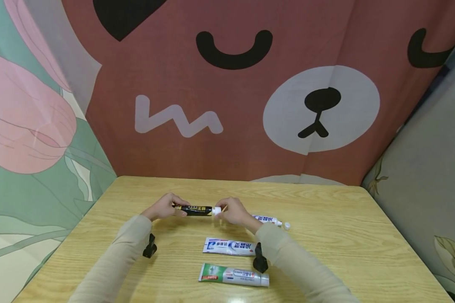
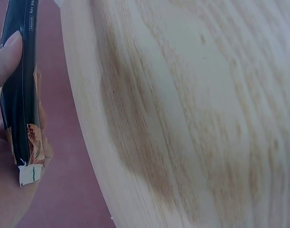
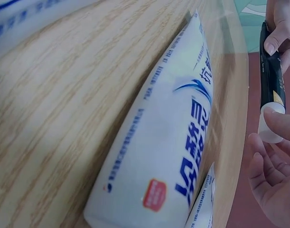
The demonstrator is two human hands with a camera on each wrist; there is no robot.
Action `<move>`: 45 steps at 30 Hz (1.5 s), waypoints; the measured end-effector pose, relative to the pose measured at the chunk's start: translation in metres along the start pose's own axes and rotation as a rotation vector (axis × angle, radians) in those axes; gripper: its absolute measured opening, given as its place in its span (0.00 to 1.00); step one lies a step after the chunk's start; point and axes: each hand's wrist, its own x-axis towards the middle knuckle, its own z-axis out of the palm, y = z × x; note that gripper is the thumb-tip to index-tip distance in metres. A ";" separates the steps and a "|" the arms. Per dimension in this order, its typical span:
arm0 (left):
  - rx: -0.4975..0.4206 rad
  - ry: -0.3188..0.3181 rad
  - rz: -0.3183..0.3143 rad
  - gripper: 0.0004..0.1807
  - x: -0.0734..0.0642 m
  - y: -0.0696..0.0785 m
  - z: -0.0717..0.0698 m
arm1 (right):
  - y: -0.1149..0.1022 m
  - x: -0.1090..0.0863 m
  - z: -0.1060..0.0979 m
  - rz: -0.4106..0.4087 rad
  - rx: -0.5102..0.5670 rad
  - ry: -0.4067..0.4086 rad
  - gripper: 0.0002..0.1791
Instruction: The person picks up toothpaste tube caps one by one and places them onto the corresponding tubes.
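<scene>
Above the table, my left hand [image 1: 164, 207] grips a black toothpaste tube [image 1: 198, 211] with gold lettering near its crimped end. Seen from the left wrist, the thumb presses on the flat tube [image 2: 22, 90], whose tail end shows a torn-looking pale tip. At the other end, my right hand [image 1: 233, 211] pinches the white cap [image 1: 216, 211] between thumb and fingers. That cap [image 3: 269, 127] sits on the tube's neck in the right wrist view, with the lower fingers of the right hand loosely curled beneath.
Beyond the right forearm lies a white and blue toothpaste tube [image 1: 267, 219], a loose white cap [image 1: 287, 226] by its nozzle. Nearer are another white and blue tube [image 1: 227, 246] and a green and silver tube [image 1: 233, 275]. A printed curtain [image 1: 242, 155] hangs behind the wooden table [image 1: 345, 244].
</scene>
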 end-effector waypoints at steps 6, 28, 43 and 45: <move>0.001 0.011 -0.004 0.18 0.001 0.000 0.002 | 0.002 0.000 0.001 0.005 0.008 0.018 0.13; -0.032 0.037 0.039 0.18 -0.002 0.003 0.004 | -0.003 -0.002 0.002 0.075 0.179 -0.032 0.12; -0.018 0.051 0.025 0.18 -0.002 0.002 0.003 | -0.002 -0.003 -0.001 0.058 0.151 -0.092 0.12; -0.017 0.051 0.025 0.18 -0.003 0.002 0.002 | -0.001 -0.003 -0.002 0.050 0.138 -0.101 0.13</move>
